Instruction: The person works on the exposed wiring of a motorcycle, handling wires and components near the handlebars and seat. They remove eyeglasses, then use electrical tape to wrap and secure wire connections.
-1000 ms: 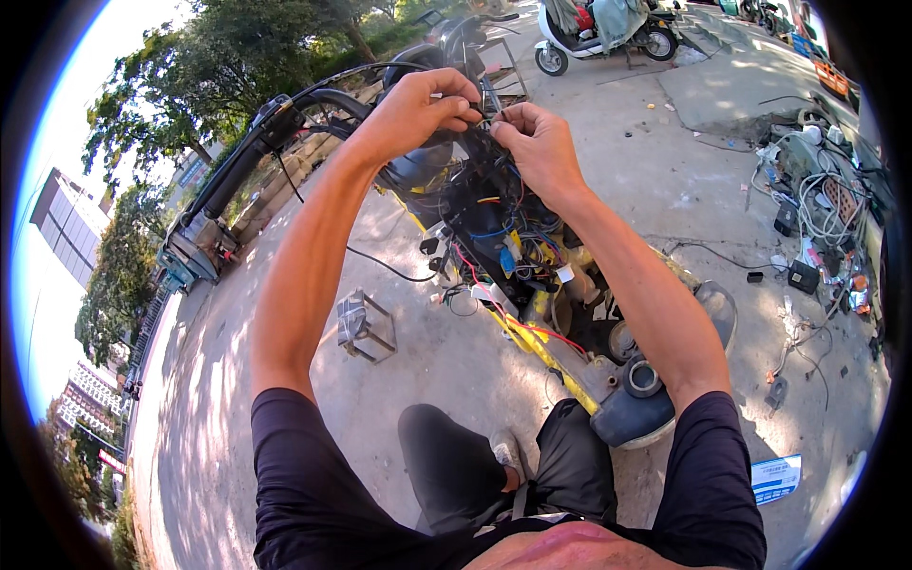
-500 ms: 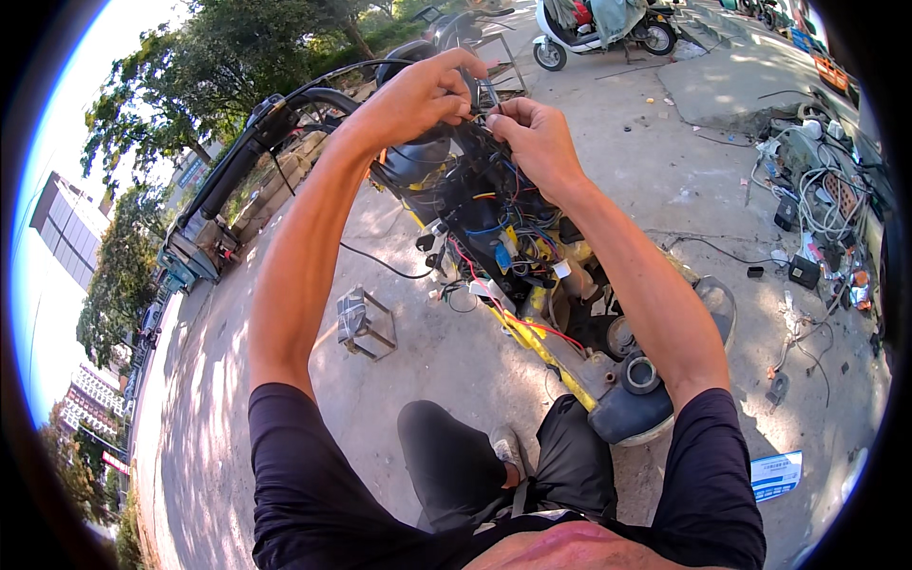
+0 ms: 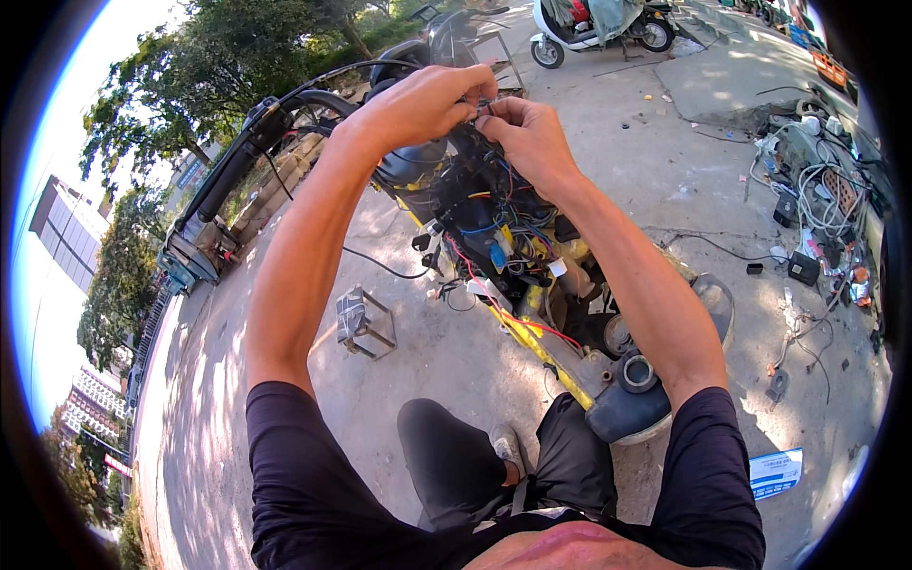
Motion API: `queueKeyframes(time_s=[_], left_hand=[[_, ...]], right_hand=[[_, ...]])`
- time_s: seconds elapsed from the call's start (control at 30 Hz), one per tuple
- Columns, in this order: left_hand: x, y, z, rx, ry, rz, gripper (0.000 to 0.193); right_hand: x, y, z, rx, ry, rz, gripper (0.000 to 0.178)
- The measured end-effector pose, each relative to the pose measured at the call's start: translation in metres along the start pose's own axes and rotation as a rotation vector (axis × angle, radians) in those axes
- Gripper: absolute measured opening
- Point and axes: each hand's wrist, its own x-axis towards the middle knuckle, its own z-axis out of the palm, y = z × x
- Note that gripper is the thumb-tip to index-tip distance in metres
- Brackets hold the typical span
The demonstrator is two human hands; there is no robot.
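A partly stripped scooter with a yellow frame [image 3: 534,350] stands before me, its wiring [image 3: 494,223] bare in a tangle of several colours. Over its front end, near the handlebar [image 3: 328,98], both hands meet with fingertips almost touching. My left hand [image 3: 429,103] is closed in a pinch, its index finger bent over the top. My right hand [image 3: 529,138] pinches from the other side, thumb against fingers. Something small and thin shows between the fingertips, too small to name. A rounded dark grey part [image 3: 414,161] sits beneath my left wrist.
A small metal-framed stool [image 3: 366,323] stands left of the scooter. Loose cables [image 3: 825,195] and scrap parts lie along the right side. A blue and white packet [image 3: 776,473] rests on the ground at lower right. Another scooter [image 3: 603,28] is parked at the back.
My left hand has shifted slightly right and down, and my right hand slightly left, so the fingertips are closer together. The thin piece that stood up between them is now mostly covered.
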Motion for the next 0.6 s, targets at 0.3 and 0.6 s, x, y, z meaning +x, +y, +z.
queueKeyframes(time_s=[0.3,0.6], left_hand=[[0.003,-0.003,0.002,-0.160,0.020,-0.108,0.028],[0.005,-0.005,0.015,-0.331,0.202,-0.202,0.033]], right_hand=[[0.001,0.005,0.002,0.082,0.001,-0.021,0.026],[-0.002,-0.008,-0.003,0.191,0.004,0.101,0.018]])
